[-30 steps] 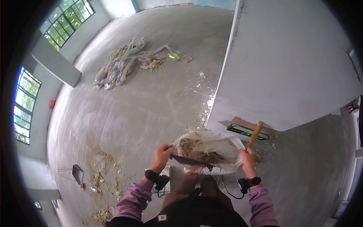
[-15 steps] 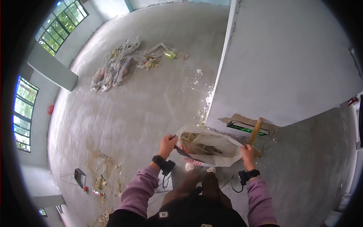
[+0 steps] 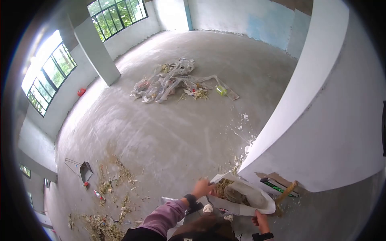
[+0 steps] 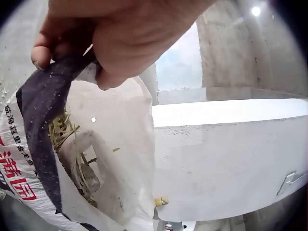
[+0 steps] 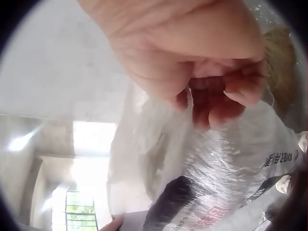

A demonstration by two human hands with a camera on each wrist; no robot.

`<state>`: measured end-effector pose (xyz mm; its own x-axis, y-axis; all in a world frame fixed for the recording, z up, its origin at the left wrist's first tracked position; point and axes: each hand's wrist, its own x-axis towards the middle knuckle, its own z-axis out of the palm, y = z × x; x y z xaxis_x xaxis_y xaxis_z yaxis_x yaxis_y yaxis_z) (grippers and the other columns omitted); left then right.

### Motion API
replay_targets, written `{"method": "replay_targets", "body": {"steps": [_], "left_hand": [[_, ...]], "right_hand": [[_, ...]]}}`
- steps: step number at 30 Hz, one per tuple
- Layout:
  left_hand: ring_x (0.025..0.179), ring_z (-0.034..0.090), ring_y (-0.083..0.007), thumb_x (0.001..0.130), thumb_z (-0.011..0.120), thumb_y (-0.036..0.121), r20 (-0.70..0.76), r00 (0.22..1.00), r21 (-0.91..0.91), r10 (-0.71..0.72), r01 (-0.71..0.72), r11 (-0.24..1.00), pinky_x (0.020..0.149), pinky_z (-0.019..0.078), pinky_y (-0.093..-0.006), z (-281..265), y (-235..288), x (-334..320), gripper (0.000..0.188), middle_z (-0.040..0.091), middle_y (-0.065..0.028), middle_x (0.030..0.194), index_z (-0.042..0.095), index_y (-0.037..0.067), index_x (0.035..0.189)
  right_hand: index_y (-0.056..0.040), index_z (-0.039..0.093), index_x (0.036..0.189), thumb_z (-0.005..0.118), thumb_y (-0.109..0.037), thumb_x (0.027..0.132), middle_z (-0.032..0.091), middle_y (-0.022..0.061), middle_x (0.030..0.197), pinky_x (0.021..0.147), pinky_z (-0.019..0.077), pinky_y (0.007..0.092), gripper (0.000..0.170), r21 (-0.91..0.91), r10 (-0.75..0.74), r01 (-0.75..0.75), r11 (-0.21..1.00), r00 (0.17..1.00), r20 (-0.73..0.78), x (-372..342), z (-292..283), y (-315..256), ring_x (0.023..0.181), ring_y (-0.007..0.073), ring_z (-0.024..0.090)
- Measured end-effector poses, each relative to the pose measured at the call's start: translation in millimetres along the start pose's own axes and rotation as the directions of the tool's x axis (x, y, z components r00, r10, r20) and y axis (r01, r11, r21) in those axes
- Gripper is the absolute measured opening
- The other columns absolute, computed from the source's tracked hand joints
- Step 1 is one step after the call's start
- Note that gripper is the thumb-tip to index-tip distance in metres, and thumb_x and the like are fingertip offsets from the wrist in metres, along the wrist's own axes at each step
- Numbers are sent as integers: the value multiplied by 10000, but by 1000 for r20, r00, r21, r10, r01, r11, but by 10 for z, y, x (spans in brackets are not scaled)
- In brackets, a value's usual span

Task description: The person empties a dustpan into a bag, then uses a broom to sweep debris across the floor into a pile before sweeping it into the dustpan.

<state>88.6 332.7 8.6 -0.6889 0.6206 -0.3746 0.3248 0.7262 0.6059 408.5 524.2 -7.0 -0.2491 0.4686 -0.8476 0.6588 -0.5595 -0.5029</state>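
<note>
A white woven sack (image 3: 267, 204) with red and black print hangs between my hands, its mouth facing up. Dry straw (image 4: 62, 130) and a crumpled translucent plastic piece (image 4: 86, 144) lie inside it. My left hand (image 3: 203, 187) grips the dark band (image 4: 43, 101) along the rim on the left side. On the opposite side, my right hand (image 3: 261, 221) pinches the rim between thumb and curled fingers, as the right wrist view (image 5: 211, 91) shows up close. The sack's lower part is mostly hidden in the head view.
A yellow-brown stick (image 3: 288, 190) and a green-lettered sign (image 3: 277, 187) stand by the white wall (image 3: 345, 132) at right. Crumpled plastic sheeting (image 3: 169, 82) and a green bottle (image 3: 220, 90) lie ahead. Left are a dustpan (image 3: 85, 170) and scattered straw (image 3: 102, 227).
The head view has tilted up and swung left, so the sack and hands now appear lower and further right. Both hands have kept hold of the rim throughout.
</note>
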Motion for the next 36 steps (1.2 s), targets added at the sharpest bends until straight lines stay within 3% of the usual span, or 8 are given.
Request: {"method": "replay_targets", "body": {"steps": [4,7,13,15,23,27,33,36], "left_hand": [[637,605,-315,827,495,364,34,999,1,26,-26,1000,606,463,-397,12,-150,37,360,617,-147,671,648,44,765],[673,603,-335,833,486,371,-165,968,-81,187,-203,976,624,463,-405,72,-249,135,373,618,-167,713,641,31,825],[668,600,-300,846,475,377,72,997,-486,-34,65,872,622,455,-383,-352,604,-19,398,601,-198,744,609,4,884],[631,583,-247,849,468,361,17,998,-403,56,-44,914,601,445,-367,-476,730,-23,394,584,-185,698,593,-12,873],[703,597,-269,841,481,320,3,996,-286,93,-88,954,626,445,-376,374,-246,361,328,617,-171,745,643,36,867],[784,586,-381,837,463,403,76,997,-338,-31,55,940,691,447,-419,-152,80,166,431,604,-227,824,615,3,889],[779,586,-351,836,471,417,85,996,-437,-39,73,896,686,437,-402,-637,624,-113,457,587,-252,847,594,-16,917],[787,595,-330,828,483,411,116,993,-509,30,34,860,686,439,-401,-794,736,-151,451,590,-247,848,597,-20,897]], "right_hand": [[-41,559,664,566,-286,801,545,53,536,345,349,273,281,68,-124,126,990,992,-38,151,73,-101,396,139,491],[-44,550,614,573,-236,779,530,45,525,348,331,283,254,134,-220,213,968,975,33,34,69,-225,396,141,477],[-84,518,606,583,-198,796,433,35,464,375,298,284,231,321,-300,278,906,954,20,-615,-36,-523,362,152,388],[-114,515,623,569,-166,810,397,-9,476,379,284,272,202,458,-237,244,855,969,-74,-615,16,-620,381,105,353],[-142,469,597,491,-257,875,364,-50,482,388,238,253,301,56,-273,274,960,961,-37,-78,-143,-206,395,75,325],[-139,437,575,489,-263,876,365,-47,504,419,263,249,330,134,-250,247,960,968,3,-412,-25,-482,415,71,316],[-42,576,750,485,-269,877,496,8,634,500,362,278,276,147,-403,430,891,897,-180,-820,114,-740,548,106,448],[-15,566,762,480,-254,873,483,7,638,499,345,277,277,-88,-711,723,686,638,-296,-1094,143,-818,549,118,425]]}}
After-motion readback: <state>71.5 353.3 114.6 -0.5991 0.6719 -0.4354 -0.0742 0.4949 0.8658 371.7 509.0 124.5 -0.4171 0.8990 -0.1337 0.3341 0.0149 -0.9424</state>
